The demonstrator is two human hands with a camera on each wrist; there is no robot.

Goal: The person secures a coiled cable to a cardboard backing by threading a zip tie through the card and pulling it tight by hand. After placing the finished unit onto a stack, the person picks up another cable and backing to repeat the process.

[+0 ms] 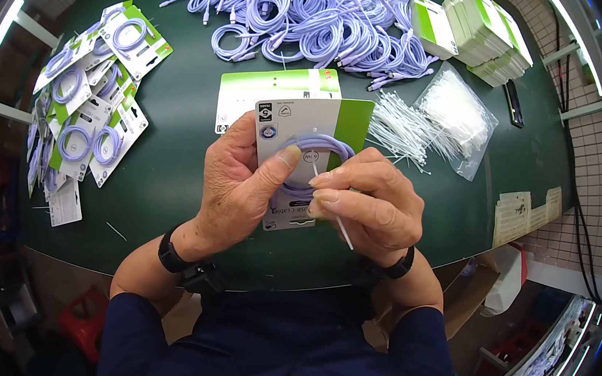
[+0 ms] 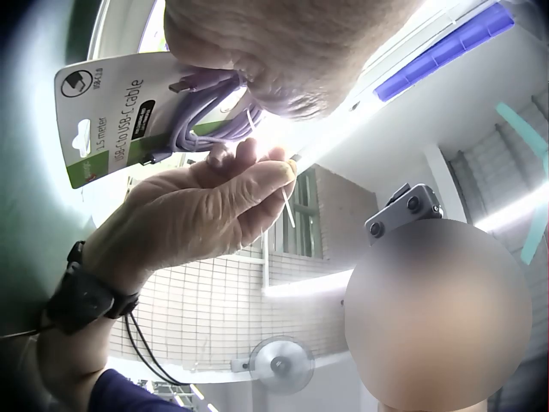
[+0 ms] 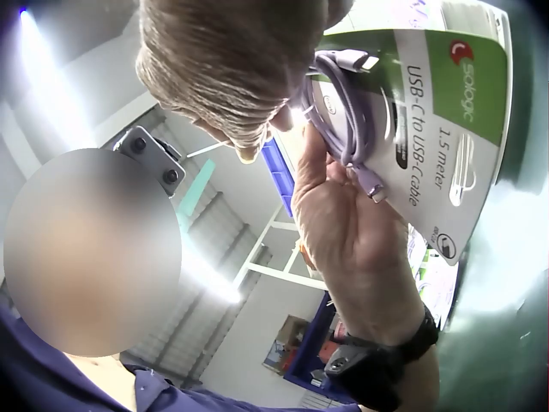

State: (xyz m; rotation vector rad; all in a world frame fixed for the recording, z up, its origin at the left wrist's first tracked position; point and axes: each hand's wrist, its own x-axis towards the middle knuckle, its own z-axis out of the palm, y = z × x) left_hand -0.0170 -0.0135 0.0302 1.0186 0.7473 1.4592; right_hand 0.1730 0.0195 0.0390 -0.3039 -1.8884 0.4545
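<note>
Cable [image 1: 318,146] lies coiled on a card [image 1: 301,115] held above the table [image 1: 170,174], pinned by the thumb of the left hand [image 1: 239,181], while the right hand [image 1: 369,206] pinches a white tie [image 1: 344,233]. Should that thumb ease, the coil may spring loose; a weak pinch could drop the tie

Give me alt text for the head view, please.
The left hand grips a packaging card and thumbs a coiled lilac cable against it; the right hand pinches a white cable tie at the coil. Loose cables, spare ties and finished packs lie on the green table.
</note>
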